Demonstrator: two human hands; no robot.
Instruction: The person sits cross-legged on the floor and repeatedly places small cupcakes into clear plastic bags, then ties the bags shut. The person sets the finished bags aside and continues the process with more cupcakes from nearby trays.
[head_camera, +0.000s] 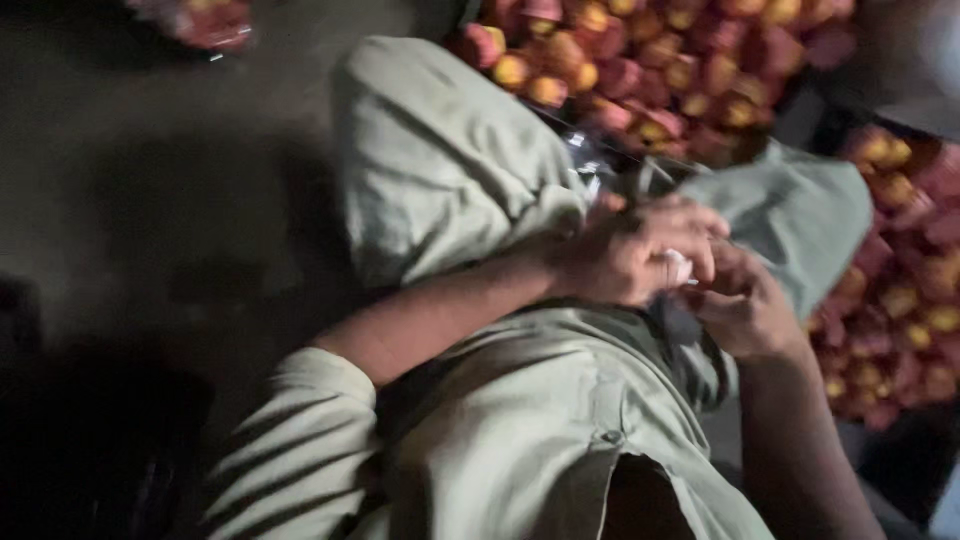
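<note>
While the view tilts down over a lap in pale green clothing, both hands meet just above the knees. Left hand (625, 255) comes in across the body, fingers curled over and closed around a small white object (679, 266), which peeks out at the fingertips; what it is stays too blurred to tell. Right hand (745, 305) sits just beside and slightly below, touching the left, its fingers bent up toward that same white piece, so the object lies between the two hands, pinched at the point where they meet. Whether the right hand truly grips it or only steadies it, I cannot tell. Behind the hands, a bit of crinkled clear plastic (590, 165) glints against the raised knee (440, 160). Beyond that, a heap of small pink and yellow items (650, 60) spreads across the top of the view, and more of them (900, 290) lie piled at the right, near the right wrist. Dark floor (150, 200) fills the left side.
</note>
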